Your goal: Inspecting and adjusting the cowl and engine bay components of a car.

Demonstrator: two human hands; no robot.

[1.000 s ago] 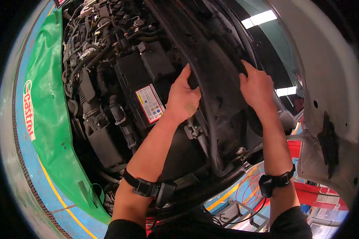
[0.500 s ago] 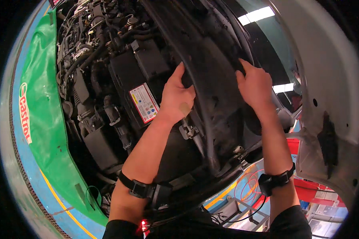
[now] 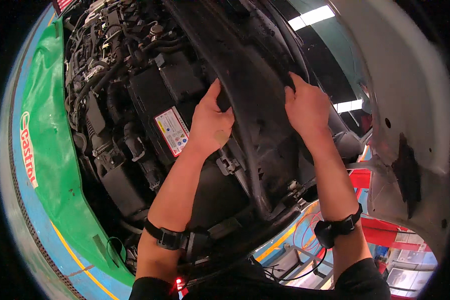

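A long black plastic cowl panel (image 3: 265, 120) runs along the base of the windshield, between my two hands. My left hand (image 3: 212, 122) is closed at its engine-side edge, thumb against the rim; some fingers are hidden. On the windshield-side edge my right hand (image 3: 307, 107) is closed too, thumb and forefinger at the rim, the other fingers out of sight. Beside my left hand lies the black car battery (image 3: 150, 95) with a white, red-edged label (image 3: 172, 131). A metal hinge or bracket (image 3: 227, 164) shows just below my left wrist.
Hoses and engine parts (image 3: 105, 65) fill the bay at left. A green fender cover (image 3: 50, 125) drapes over the car's front edge. The raised hood (image 3: 405, 100) stands at right. Below, a metal-framed cart (image 3: 305, 260) and a red coiled hose (image 3: 312, 230) stand on the blue floor.
The whole view has shifted slightly, so the car and both my hands sit a little further left. My hands keep their places on the panel's edges.
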